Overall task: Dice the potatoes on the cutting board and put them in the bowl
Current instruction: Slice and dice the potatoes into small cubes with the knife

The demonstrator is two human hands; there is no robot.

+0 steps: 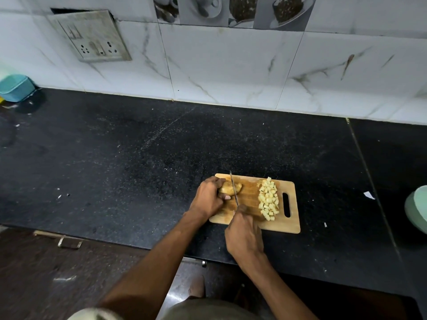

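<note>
A wooden cutting board (249, 197) lies on the black counter. On its left part sits a whole brown potato (227, 188), and my left hand (209, 197) grips it from the left with curled fingers. My right hand (243, 234) holds the handle of a knife (233, 189), whose thin blade stands across the potato, pointing away from me. A pile of several pale diced potato cubes (269, 199) lies on the board's right part, beside the handle slot. A pale green bowl (417, 209) is cut off by the right edge.
The black granite counter (138, 158) stretches left and behind the board, up to a tiled wall. A teal plastic box (16, 87) stands at the far left by the wall. Small white scraps (369, 195) lie between board and bowl. Drawer handles show below the counter's front edge.
</note>
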